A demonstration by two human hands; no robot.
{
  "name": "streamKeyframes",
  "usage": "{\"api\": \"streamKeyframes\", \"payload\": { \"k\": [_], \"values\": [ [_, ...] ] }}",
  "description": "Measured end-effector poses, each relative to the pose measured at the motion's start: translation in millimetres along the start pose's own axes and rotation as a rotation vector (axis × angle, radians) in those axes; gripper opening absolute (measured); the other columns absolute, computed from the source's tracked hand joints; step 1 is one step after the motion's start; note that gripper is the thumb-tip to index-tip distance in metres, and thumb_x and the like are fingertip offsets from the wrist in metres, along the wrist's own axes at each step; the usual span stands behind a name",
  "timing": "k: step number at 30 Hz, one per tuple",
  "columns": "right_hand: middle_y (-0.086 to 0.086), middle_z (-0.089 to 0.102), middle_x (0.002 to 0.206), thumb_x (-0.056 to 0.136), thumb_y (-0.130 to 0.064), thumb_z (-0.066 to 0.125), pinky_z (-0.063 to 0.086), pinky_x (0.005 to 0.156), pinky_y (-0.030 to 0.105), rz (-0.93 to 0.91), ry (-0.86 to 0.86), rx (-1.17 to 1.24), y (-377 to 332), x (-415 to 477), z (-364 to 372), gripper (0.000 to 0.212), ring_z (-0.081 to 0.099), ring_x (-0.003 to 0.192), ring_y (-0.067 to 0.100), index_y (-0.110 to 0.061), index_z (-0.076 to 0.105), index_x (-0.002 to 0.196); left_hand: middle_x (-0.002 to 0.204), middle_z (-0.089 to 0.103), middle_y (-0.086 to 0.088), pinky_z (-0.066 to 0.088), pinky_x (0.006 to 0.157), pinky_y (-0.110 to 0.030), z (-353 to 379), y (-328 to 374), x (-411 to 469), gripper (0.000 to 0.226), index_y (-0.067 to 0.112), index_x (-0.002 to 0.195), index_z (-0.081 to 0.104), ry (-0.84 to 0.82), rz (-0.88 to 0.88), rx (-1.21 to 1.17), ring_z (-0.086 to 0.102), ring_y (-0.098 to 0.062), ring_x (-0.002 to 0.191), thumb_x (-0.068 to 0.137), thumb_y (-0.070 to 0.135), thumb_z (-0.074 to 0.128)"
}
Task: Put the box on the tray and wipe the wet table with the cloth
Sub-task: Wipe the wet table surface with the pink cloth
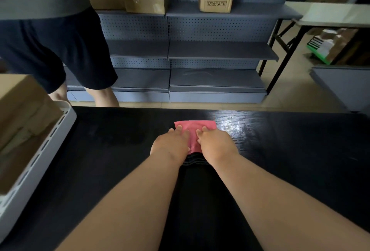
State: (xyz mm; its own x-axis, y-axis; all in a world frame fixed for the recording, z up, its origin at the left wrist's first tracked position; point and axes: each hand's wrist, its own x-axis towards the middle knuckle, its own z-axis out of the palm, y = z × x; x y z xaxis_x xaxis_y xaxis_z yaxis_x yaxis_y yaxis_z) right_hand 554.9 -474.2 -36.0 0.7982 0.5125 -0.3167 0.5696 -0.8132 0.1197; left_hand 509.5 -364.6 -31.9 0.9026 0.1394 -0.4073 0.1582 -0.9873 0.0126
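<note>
By the far table edge, left hand and right hand press flat on the cloth.

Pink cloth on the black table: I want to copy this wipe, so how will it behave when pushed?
The pink cloth is probably floppy: it puckers between the left hand and the right hand. It likely bunches when pushed unless pressed flat. On the glossy, wet-looking black table it should slide readily.
</note>
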Motion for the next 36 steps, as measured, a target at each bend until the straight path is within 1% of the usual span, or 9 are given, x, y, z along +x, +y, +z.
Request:
{"api": "streamKeyframes", "payload": {
  "k": [3,6,11,15,20,23,25,30,36],
  "values": [
    [0.006,0.029,0.156,0.099,-0.008,0.037,0.049,0.093,0.041,-0.003,0.009,-0.016,-9.7,-26.3,9.1,0.054,0.052,0.127,0.030,-0.013,0.023,0.151,0.162,0.005,-0.006,0.036,0.111,-0.046,11.3,2.8,-28.9,0.057,0.017,0.152,0.016,-0.007,0.024,0.004,0.015,-0.027,0.148,0.101,0.023,0.041],
    [0.007,0.042,0.146,0.102,-0.013,0.035,0.050,0.090,0.040,0.001,0.018,-0.034,-22.0,-56.2,17.5,0.044,0.056,0.121,0.029,-0.012,0.034,0.146,0.162,0.004,-0.006,0.033,0.112,-0.043,26.6,5.2,-62.9,0.057,0.017,0.153,0.012,-0.009,0.038,0.014,0.013,-0.027,0.148,0.103,0.025,0.038],
    [0.008,0.057,0.130,0.100,-0.014,0.042,0.051,0.084,0.035,0.038,-0.036,-0.032,-50.9,-114.8,35.6,0.038,0.061,0.111,0.028,-0.012,0.048,0.137,0.162,0.004,-0.006,0.033,0.109,-0.042,53.1,8.3,-132.3,0.057,0.017,0.153,0.011,-0.013,0.064,0.042,0.015,-0.026,0.148,0.103,0.023,0.038],
    [0.008,0.058,0.131,0.099,-0.016,0.045,0.052,0.084,0.034,0.072,-0.091,-0.012,-81.6,-165.5,53.2,0.042,0.062,0.111,0.028,-0.012,0.044,0.141,0.162,0.003,-0.006,0.034,0.109,-0.042,78.6,3.8,-192.8,0.058,0.017,0.153,0.010,-0.031,0.068,0.046,0.015,-0.026,0.148,0.103,0.025,0.038],
    [0.010,0.061,0.128,0.099,-0.022,0.041,0.050,0.077,0.027,-0.001,-0.077,0.047,-121.4,-236.7,63.7,0.038,0.061,0.114,0.028,-0.008,0.053,0.133,0.162,0.003,-0.005,0.034,0.110,-0.042,108.3,-6.6,-260.9,0.059,0.018,0.153,0.011,-0.043,0.064,0.042,0.015,-0.025,0.148,0.102,0.025,0.040],
    [0.010,0.057,0.134,0.101,-0.017,0.042,0.052,0.081,0.035,0.039,-0.087,0.043,-149.3,-266.2,68.0,0.040,0.062,0.112,0.029,-0.010,0.046,0.140,0.162,0.004,-0.005,0.035,0.110,-0.042,124.4,-13.7,-296.7,0.058,0.018,0.152,0.015,-0.037,0.057,0.034,0.016,-0.025,0.148,0.102,0.027,0.042],
    [0.009,0.058,0.133,0.101,-0.017,0.042,0.052,0.081,0.036,0.067,-0.115,0.075,-163.5,-280.1,71.5,0.038,0.063,0.111,0.028,-0.011,0.048,0.138,0.162,0.005,-0.005,0.036,0.109,-0.042,132.9,-18.8,-316.6,0.058,0.018,0.152,0.017,-0.034,0.051,0.029,0.018,-0.025,0.147,0.101,0.027,0.043],
    [0.009,0.059,0.132,0.102,-0.017,0.038,0.048,0.083,0.031,0.041,-0.100,0.188,-186.1,-306.4,80.8,0.037,0.060,0.116,0.028,-0.009,0.052,0.134,0.162,0.006,-0.005,0.036,0.108,-0.041,147.0,-28.7,-351.7,0.055,0.018,0.151,0.019,-0.027,0.039,0.011,0.019,-0.025,0.147,0.101,0.024,0.042],
    [0.009,0.061,0.128,0.101,-0.016,0.042,0.050,0.088,0.035,0.003,-0.127,0.091,-192.2,-303.3,74.4,0.032,0.061,0.114,0.028,-0.010,0.057,0.128,0.162,0.006,-0.006,0.036,0.108,-0.041,147.4,-31.5,-352.8,0.057,0.016,0.151,0.018,-0.058,0.037,0.023,0.020,-0.026,0.147,0.101,0.023,0.044]
  ]
}}
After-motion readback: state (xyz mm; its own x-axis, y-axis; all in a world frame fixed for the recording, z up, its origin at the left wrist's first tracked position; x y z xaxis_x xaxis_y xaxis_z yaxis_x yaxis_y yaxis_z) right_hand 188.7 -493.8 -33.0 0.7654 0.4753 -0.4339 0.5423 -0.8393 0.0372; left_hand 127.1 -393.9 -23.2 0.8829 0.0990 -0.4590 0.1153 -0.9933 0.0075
